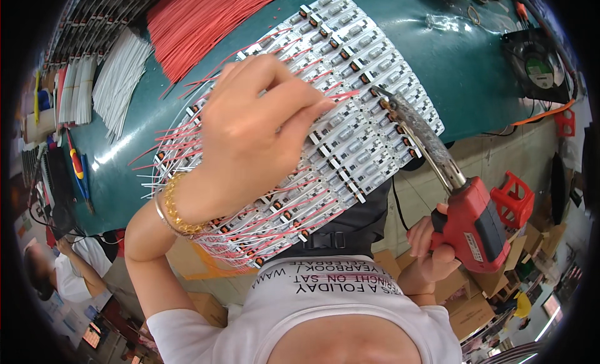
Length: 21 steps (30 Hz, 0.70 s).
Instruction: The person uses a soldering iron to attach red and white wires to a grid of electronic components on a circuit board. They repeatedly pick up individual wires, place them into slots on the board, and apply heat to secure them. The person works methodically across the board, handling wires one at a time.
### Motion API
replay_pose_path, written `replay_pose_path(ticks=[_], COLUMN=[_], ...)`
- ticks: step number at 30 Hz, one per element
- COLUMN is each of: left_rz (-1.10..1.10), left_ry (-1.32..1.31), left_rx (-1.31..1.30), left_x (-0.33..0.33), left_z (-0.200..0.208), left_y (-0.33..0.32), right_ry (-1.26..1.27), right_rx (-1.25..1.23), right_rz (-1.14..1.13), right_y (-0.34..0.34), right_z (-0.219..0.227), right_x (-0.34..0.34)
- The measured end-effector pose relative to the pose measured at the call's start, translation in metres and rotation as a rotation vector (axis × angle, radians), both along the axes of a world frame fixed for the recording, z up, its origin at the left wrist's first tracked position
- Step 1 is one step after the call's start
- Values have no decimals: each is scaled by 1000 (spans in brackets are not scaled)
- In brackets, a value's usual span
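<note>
A panel of white circuit boards [357, 152] lies tilted before me, lined with small metal and black parts. Many red and white wires trail from its left part. Over the panel, my left hand [250, 123] is closed in a pinch on a red wire [344, 96], whose end points toward the board. My right hand [431, 245] grips the handle of a red and black soldering gun [476, 229]. The gun's long metal barrel reaches up and left, its dark tip near the wire's end; whether they touch I cannot tell.
Beyond the panel, a bundle of red wires [200, 29] and a pile of white wires [122, 82] lie on the green table [431, 26]. A screwdriver [76, 165] is at left, a black fan [534, 67] at right. A red stool [514, 198] stands beyond the soldering gun.
</note>
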<state>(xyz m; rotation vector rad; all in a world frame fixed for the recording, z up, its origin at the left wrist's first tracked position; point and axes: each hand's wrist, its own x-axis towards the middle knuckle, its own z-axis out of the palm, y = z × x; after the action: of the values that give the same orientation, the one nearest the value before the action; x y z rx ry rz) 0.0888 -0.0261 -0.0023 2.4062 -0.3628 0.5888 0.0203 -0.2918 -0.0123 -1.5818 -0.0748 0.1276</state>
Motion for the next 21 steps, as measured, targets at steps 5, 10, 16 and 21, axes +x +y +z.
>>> replay_pose_path(ticks=[5, 10, 16, 21], left_rz=[-64, -32, -28, -11], left_ry=[136, 234, 194, 131], left_rx=[-13, 42, 41, 50], left_x=[-5, -4, -6, -6], left_z=[9, 3, -3, -7], left_y=[-10, -12, -19, -21], right_ry=[-1, -44, 84, 64], right_rx=[1, 22, -20, -28], right_rz=[-17, 93, 13, -23], right_y=[-15, -31, -16, -14], right_z=[1, -8, 1, -1], right_x=[-10, -17, -18, -16])
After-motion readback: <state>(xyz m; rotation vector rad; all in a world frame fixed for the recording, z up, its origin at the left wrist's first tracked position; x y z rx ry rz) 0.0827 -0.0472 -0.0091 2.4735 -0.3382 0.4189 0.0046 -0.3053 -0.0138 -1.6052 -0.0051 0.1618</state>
